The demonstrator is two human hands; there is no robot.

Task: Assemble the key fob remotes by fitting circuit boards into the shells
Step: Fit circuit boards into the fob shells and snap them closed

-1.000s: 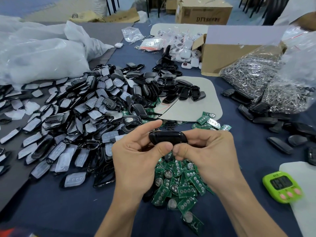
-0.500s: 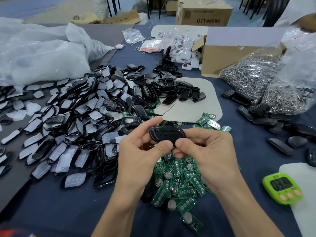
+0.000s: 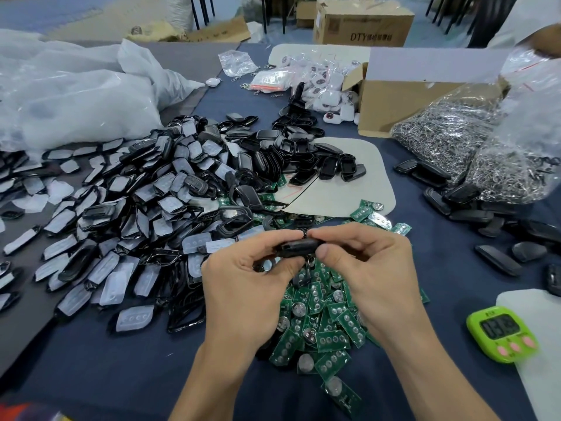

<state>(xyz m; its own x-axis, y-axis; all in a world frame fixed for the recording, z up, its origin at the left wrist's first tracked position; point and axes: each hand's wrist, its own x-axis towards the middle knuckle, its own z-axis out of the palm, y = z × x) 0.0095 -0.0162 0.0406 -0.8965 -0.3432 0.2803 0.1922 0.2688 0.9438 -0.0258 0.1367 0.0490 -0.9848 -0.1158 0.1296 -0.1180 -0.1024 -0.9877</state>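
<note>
Two bare forearms reach in from the bottom edge over a table (image 3: pixel 121 360) covered in dark blue cloth. The left hand (image 3: pixel 243 281) and right hand (image 3: pixel 370 268) meet in the middle, each pinching one end of a black key fob shell (image 3: pixel 299 247) between thumb and fingertips; the shell lies sideways, raised above the table. Directly beneath the hands sits a heap of green circuit boards (image 3: pixel 321 323), many carrying round silver coin cells. To the right, near the table edge, a lime green digital timer (image 3: pixel 501 332) with pink buttons rests partly on a pale mat. To the left of the hands spreads a large pile of black shell halves (image 3: pixel 136 208), many with translucent white button pads. Beyond the hands, more empty black shells (image 3: pixel 297 153) spill onto a beige mat (image 3: pixel 349 180), with a few boards lying loose at its near edge. On the right, closed black fobs (image 3: pixel 470 208) lie beside clear bags of small metal rings (image 3: pixel 455 138). Farther back stands an open cardboard box (image 3: pixel 394 98), with white fobs in small bags (image 3: pixel 321 83) next to it. Big white plastic sacks (image 3: pixel 76 95) fill the far left, and a brown carton (image 3: pixel 364 25) printed "DTY" stands behind the table.
</note>
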